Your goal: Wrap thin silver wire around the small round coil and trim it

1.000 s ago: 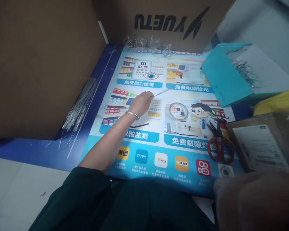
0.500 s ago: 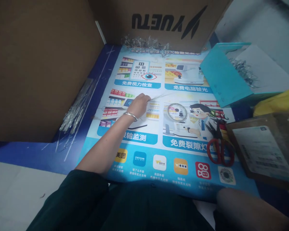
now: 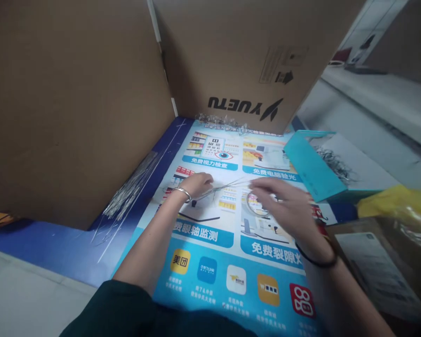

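Observation:
My left hand (image 3: 197, 184), with a silver bangle at its wrist, is closed on a few thin wires (image 3: 230, 185) above the printed poster (image 3: 228, 255). They stretch to the right, where the fingertips of my right hand (image 3: 284, 202) pinch their far ends; that hand is slightly blurred. A dark band circles the right wrist. Partly covered by the right fingers, a thin clear-looking ring (image 3: 249, 202) lies on the poster. To the left, a bundle of straight silvery wires (image 3: 129, 189) rests on the blue surface beside the cardboard.
Tall cardboard panels (image 3: 73, 103) stand at the left and back. Small clear wire-like pieces (image 3: 221, 122) lie along the back panel. At right are an open turquoise box (image 3: 310, 164) with tangled wire pieces (image 3: 337, 164), yellow plastic (image 3: 389, 201) and a labelled carton (image 3: 351, 229).
My right hand has come in from the lower right to the wires in my left hand, and its arm now hides the red-handled scissors. The view has tilted upward.

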A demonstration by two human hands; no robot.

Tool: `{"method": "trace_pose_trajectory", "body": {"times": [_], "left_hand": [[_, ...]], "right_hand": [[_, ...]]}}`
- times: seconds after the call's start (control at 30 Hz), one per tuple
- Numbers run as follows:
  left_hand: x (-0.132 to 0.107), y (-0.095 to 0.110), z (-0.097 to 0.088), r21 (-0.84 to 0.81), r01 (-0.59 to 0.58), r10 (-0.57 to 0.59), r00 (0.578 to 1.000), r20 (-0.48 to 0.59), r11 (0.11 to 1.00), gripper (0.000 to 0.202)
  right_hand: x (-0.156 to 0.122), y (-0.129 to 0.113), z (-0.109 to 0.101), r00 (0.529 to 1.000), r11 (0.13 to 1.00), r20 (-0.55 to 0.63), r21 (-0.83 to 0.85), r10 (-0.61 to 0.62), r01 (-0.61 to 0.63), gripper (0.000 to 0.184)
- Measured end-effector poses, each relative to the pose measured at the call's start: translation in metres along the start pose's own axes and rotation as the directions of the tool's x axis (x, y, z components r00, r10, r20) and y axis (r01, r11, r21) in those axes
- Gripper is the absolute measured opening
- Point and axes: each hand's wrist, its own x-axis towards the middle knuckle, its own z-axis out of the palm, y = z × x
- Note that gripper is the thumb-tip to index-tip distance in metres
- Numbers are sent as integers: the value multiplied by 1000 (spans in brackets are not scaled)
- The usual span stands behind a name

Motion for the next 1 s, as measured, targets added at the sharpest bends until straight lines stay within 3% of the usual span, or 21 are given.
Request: {"method": "trace_pose_trajectory", "body": {"times": [0.07,0.17,0.27,0.47,0.67,0.8,1.0], "left_hand": [[-4,-5,-5,26,23,-23,999,26,999,17],[-9,-14,-12,45,60,-62,997,36,997,15],[-14,-22,-19,41,101,-102,995,20,994,16],[-23,-31,-34,20,145,-144,988,-50,989,18],[-27,-26,-37,15,132,-130,989,-70,991,21],[-33,-26,-45,12,136,-135,987,-86,991,23],[-41,-29,-56,10,167,-165,981,-106,986,27]], "right_hand": [[17,3,24,981,985,188,-153,-44,74,25],[40,7,59,866,886,496,-370,-67,280,27],[56,9,82,799,852,595,-370,-88,370,18],[75,10,97,717,825,685,-331,-125,459,19],[88,10,98,680,817,724,-322,-112,478,20],[88,11,93,681,825,728,-337,-77,453,20],[80,5,77,721,841,692,-373,-30,393,21]]}}
